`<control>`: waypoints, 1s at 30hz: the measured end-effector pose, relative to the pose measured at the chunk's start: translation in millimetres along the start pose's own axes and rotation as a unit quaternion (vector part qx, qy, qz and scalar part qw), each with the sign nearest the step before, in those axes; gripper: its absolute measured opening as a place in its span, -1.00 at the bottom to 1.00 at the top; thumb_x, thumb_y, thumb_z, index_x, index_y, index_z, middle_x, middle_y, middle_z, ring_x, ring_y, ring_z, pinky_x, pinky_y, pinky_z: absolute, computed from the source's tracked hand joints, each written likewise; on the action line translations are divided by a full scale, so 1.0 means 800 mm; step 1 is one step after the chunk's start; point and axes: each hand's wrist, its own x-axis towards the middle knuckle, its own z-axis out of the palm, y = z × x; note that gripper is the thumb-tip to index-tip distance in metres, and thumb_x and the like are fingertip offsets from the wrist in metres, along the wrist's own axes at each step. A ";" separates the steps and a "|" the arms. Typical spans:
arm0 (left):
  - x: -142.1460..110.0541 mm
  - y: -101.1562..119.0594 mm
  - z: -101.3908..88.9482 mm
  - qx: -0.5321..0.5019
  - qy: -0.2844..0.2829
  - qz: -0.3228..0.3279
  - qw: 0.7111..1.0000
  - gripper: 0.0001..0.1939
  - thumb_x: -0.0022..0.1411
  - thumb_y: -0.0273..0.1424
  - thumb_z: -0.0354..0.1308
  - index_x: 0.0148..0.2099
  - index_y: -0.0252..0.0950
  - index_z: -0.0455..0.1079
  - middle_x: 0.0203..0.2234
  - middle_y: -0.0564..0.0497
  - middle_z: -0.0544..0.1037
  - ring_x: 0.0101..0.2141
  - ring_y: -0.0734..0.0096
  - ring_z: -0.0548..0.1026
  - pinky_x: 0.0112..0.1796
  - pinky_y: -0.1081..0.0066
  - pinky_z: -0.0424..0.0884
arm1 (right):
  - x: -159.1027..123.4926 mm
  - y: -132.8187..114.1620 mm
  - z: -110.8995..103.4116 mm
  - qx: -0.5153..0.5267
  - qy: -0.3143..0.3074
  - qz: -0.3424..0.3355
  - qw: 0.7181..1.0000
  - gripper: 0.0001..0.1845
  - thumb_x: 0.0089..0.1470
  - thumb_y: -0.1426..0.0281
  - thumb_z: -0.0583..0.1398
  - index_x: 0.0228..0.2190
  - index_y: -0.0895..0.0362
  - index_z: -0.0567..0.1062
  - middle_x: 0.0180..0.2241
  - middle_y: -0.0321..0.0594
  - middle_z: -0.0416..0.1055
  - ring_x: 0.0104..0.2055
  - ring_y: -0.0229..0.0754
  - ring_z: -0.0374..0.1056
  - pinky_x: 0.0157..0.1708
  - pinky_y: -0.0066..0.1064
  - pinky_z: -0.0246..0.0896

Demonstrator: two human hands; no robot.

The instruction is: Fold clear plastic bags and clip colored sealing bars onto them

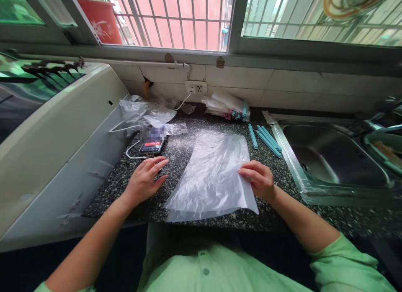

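Your right hand (pixel 259 179) pinches the crinkled clear plastic bag (pixel 213 175) at the speckled countertop's (pixel 109 195) front edge; your left (pixel 146 179) opens emptily.

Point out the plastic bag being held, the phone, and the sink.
bag (pixel 216 175): head view, middle of its flat sheet
phone (pixel 152 147): head view, lower part of its screen
sink (pixel 292 175): head view, metal rim on its left side
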 end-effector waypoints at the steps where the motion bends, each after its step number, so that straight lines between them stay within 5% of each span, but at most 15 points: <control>1: 0.007 -0.004 0.010 -0.008 -0.027 0.011 1.000 -0.53 0.12 -0.38 0.13 0.11 -0.23 0.22 -0.05 -0.15 0.42 -0.06 0.19 0.38 -0.06 0.18 0.34 | -0.001 -0.001 -0.003 0.001 0.016 0.024 1.000 -0.85 0.05 0.45 0.11 -0.37 0.05 0.49 -0.42 -0.19 0.42 -0.39 -0.24 0.36 -0.44 -0.41 0.33; 4: 0.030 0.002 0.041 -0.059 -0.072 0.024 0.995 -0.45 0.10 -0.42 0.12 0.16 -0.25 0.17 0.03 -0.15 0.36 0.01 0.19 0.32 0.00 0.17 0.28 | -0.005 -0.006 -0.007 -0.003 0.064 0.072 0.995 -0.85 0.05 0.45 0.12 -0.34 0.03 0.49 -0.40 -0.19 0.42 -0.40 -0.22 0.36 -0.45 -0.38 0.33; 8: 0.064 0.010 0.073 -0.131 -0.040 0.042 0.990 -0.59 0.18 -0.56 -0.04 0.04 -0.16 0.34 0.00 -0.06 0.40 -0.03 0.32 0.34 -0.03 0.22 0.29 | -0.008 -0.001 -0.010 0.016 0.070 0.043 0.996 -0.78 0.03 0.50 0.14 -0.27 0.01 0.48 -0.37 -0.20 0.41 -0.38 -0.23 0.36 -0.45 -0.40 0.31; 12: 0.078 0.006 0.086 -0.185 -0.035 0.076 0.979 -0.76 0.24 -0.41 -0.02 -0.25 -0.17 0.49 -0.14 -0.04 0.52 -0.11 0.35 0.41 -0.08 0.27 0.32 | -0.003 0.028 -0.005 -0.009 -0.043 -0.001 0.999 -0.73 0.05 0.50 0.10 -0.21 0.03 0.48 -0.32 -0.18 0.43 -0.30 -0.19 0.35 -0.35 -0.36 0.31; 18: 0.066 0.016 0.075 -0.253 -0.078 0.056 0.963 -0.78 0.24 -0.35 -0.03 -0.24 -0.24 0.45 -0.17 -0.10 0.55 -0.16 0.32 0.46 -0.14 0.28 0.32 | -0.003 0.080 0.018 -0.054 -0.212 0.024 0.976 -0.80 0.04 0.45 0.11 -0.34 0.07 0.53 -0.27 -0.15 0.49 -0.26 -0.15 0.30 -0.24 -0.25 0.26; 25: 0.067 0.015 0.075 -0.383 -0.190 -0.178 0.886 -0.75 -0.03 -0.25 0.12 -0.33 -0.28 0.46 -0.42 -0.02 0.57 -0.35 0.26 0.49 -0.30 0.35 0.38 | -0.011 0.095 0.028 0.074 -0.222 0.146 0.961 -0.82 0.04 0.42 0.07 -0.47 0.11 0.48 -0.33 -0.17 0.51 -0.27 -0.16 0.31 -0.19 -0.26 0.21; 30: 0.074 0.009 0.074 -0.436 -0.164 -0.321 0.824 -0.72 -0.11 -0.17 0.16 -0.47 -0.30 0.44 -0.54 0.01 0.55 -0.44 0.26 0.49 -0.36 0.34 0.41 | -0.006 0.092 0.031 0.096 -0.203 0.291 0.930 -0.75 0.00 0.27 0.09 -0.59 0.12 0.41 -0.45 -0.21 0.47 -0.34 -0.17 0.29 -0.30 -0.35 0.20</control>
